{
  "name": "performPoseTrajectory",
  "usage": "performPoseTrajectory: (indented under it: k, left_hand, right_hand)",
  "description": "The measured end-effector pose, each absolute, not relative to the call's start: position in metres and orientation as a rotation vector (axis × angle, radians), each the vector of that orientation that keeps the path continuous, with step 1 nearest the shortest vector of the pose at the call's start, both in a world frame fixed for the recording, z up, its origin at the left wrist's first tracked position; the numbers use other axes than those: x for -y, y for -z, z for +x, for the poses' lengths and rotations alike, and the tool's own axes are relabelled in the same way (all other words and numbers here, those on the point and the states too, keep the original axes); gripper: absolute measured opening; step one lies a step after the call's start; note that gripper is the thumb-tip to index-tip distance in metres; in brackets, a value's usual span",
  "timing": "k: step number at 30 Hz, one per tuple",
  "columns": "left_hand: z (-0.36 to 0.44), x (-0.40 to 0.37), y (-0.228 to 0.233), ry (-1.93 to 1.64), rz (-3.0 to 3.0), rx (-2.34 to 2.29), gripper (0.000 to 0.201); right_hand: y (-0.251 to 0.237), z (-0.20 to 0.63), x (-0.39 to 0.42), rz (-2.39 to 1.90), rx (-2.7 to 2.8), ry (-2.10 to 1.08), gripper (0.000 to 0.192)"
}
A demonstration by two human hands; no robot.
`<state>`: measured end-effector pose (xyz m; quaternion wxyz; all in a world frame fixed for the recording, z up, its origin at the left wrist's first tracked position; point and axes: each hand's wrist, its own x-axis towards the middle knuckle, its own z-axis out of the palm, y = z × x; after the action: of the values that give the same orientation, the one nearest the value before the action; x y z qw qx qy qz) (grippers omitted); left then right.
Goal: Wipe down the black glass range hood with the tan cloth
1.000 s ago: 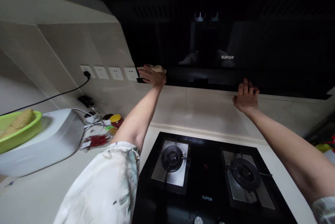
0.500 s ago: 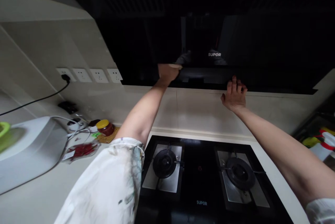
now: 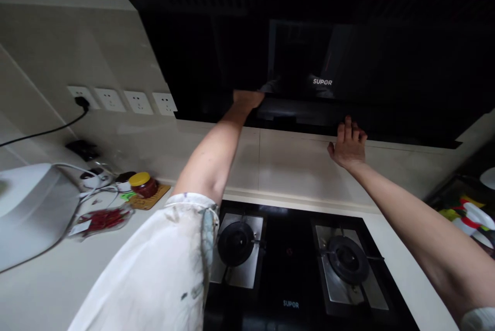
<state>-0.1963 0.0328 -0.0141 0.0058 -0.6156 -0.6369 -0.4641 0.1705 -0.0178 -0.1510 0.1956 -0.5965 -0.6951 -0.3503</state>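
Reaching up over a black glass two-burner gas hob [image 3: 290, 264], the person presses the left hand [image 3: 246, 99] against the lower edge of a glossy black range hood [image 3: 348, 63]; whether it grips anything, I cannot tell. The right hand [image 3: 349, 144] rests flat, fingers spread, on the hood's bottom rim. A yellow-lidded jar of red paste [image 3: 142, 184] stands on the pale worktop [image 3: 50, 290], well left.
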Motion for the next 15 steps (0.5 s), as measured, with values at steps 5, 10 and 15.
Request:
performPoseTrajectory:
  k: [5,10,15]
  left_hand:
    - [-0.299,-0.005,0.007,1.356,-1.785,1.911,0.057]
    - [-0.286,-0.012,0.008,1.408,-1.748,1.925,0.084]
    - [-0.231,-0.021,0.006,1.526,-1.739,1.909,0.055]
  right_hand:
    - [0.152,0.168,0.016,-1.678,1.923,0.972,0.082]
    - [0.153,0.164,0.015,-1.709,1.911,0.965,0.081]
    - [0.154,0.162,0.013,-1.65,1.921,0.924,0.082]
